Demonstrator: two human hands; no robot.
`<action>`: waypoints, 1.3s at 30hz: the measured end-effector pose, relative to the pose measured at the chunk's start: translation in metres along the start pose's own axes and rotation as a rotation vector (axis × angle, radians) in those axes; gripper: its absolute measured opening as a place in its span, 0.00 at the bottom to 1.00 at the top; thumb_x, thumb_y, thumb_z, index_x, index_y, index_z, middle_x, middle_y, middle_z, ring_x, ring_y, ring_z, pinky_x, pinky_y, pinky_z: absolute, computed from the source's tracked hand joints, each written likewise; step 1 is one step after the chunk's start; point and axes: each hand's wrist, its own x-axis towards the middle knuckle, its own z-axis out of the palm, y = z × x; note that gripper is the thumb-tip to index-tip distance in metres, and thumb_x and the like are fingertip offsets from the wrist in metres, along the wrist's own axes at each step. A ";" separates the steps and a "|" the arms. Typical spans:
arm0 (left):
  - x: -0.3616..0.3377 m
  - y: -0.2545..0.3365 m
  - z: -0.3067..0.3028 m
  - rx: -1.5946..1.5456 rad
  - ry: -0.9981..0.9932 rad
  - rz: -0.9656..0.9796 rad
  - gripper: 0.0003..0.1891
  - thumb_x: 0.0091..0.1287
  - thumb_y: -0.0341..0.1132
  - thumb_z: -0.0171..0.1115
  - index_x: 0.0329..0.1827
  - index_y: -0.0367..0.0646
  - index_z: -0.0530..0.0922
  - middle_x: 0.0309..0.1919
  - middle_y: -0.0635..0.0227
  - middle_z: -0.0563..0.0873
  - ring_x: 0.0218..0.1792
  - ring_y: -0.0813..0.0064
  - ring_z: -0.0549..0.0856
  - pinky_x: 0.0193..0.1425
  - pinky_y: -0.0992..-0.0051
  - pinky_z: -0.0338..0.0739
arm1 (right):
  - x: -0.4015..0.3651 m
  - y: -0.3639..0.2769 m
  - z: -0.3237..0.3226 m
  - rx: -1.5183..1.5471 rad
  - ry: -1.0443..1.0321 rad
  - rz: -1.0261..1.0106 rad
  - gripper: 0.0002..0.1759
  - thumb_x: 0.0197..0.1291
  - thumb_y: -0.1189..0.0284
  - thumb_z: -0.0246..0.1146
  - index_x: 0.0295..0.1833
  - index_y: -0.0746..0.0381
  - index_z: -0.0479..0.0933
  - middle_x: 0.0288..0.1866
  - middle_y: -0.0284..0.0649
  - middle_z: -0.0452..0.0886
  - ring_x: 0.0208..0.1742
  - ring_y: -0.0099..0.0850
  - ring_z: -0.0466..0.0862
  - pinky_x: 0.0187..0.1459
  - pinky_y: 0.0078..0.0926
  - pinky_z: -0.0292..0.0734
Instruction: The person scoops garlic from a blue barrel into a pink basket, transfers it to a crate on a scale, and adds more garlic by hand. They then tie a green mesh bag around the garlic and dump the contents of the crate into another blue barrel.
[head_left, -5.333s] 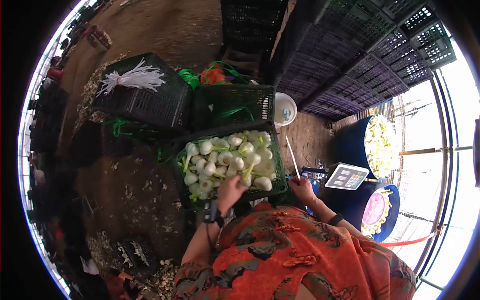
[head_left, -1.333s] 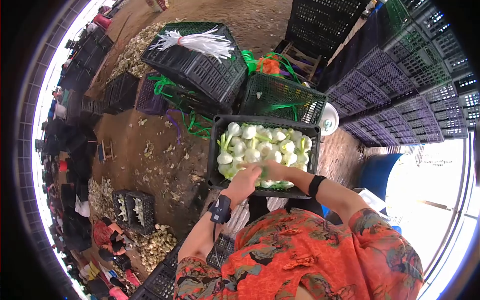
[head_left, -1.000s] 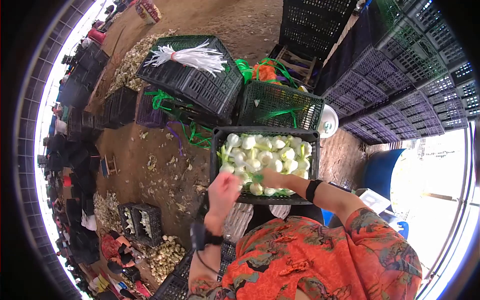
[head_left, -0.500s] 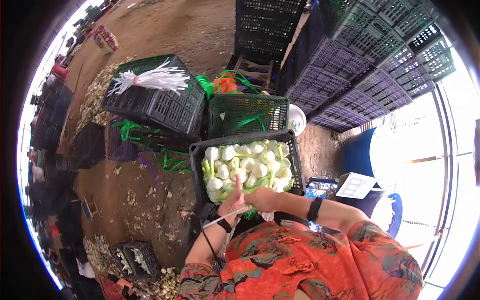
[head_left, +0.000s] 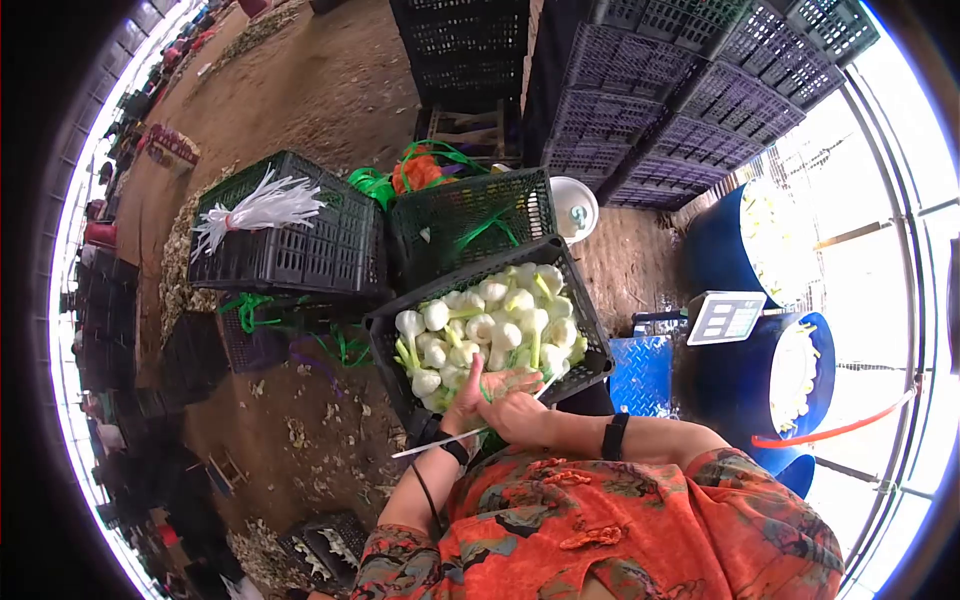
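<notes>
My two hands meet over the near edge of a black plastic crate (head_left: 590, 310) filled with white garlic bulbs (head_left: 480, 327) with pale green stems. My left hand (head_left: 464, 408) has its thumb raised and its fingers stretched to the right, partly behind my right hand. My right hand (head_left: 517, 418) is closed against the left palm, around a thin white strip (head_left: 430, 446). One end of the strip crosses my left wrist; the other sticks out past the fingers at upper right. Some thin green material shows between the hands. The middle of the strip is hidden.
A bundle of white strips (head_left: 262, 212) lies on an upturned black crate (head_left: 330, 240) at left. Behind my crate stands another crate (head_left: 470, 215) with green strapping, beside a white bucket (head_left: 574, 208). Stacked crates (head_left: 640, 110), a scale display (head_left: 727, 318) and blue barrels (head_left: 715, 250) are rightward.
My view has turned, so the scale and its blue platform show more fully. My right hand has shifted slightly; the strip now also sticks out at upper right. Left fingers show more.
</notes>
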 end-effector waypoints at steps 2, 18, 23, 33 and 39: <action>0.003 0.000 -0.003 0.006 0.007 -0.047 0.57 0.56 0.76 0.44 0.69 0.25 0.55 0.69 0.38 0.60 0.71 0.48 0.60 0.75 0.53 0.52 | -0.004 -0.003 -0.002 0.016 -0.003 0.035 0.18 0.53 0.72 0.56 0.48 0.71 0.66 0.25 0.50 0.80 0.29 0.46 0.84 0.30 0.43 0.77; 0.026 -0.002 -0.015 -0.154 0.567 -0.063 0.25 0.71 0.52 0.53 0.42 0.31 0.68 0.20 0.77 0.67 0.18 0.87 0.68 0.19 0.88 0.65 | -0.109 -0.015 -0.146 0.602 -0.014 0.428 0.24 0.62 0.66 0.62 0.62 0.59 0.67 0.42 0.48 0.83 0.45 0.43 0.84 0.45 0.35 0.78; 0.014 0.013 -0.019 -0.031 0.400 -0.238 0.31 0.67 0.53 0.59 0.47 0.24 0.70 0.19 0.78 0.69 0.17 0.88 0.69 0.19 0.88 0.65 | -0.159 0.015 -0.161 0.787 0.304 0.420 0.12 0.66 0.70 0.58 0.51 0.64 0.77 0.30 0.33 0.78 0.32 0.19 0.75 0.35 0.20 0.71; 0.010 0.025 -0.028 0.141 0.355 -0.398 0.25 0.67 0.52 0.59 0.53 0.39 0.68 0.36 0.67 0.77 0.21 0.92 0.68 0.22 0.92 0.65 | -0.114 0.064 -0.107 1.048 -0.212 0.239 0.10 0.59 0.69 0.63 0.42 0.63 0.81 0.25 0.31 0.80 0.25 0.16 0.75 0.27 0.18 0.68; 0.005 0.020 -0.008 0.560 0.435 -0.307 0.24 0.68 0.54 0.56 0.49 0.38 0.74 0.33 0.70 0.78 0.27 0.88 0.73 0.22 0.91 0.66 | -0.044 0.105 -0.056 0.623 -0.077 0.404 0.11 0.44 0.64 0.68 0.29 0.61 0.83 0.23 0.35 0.82 0.27 0.25 0.80 0.32 0.28 0.76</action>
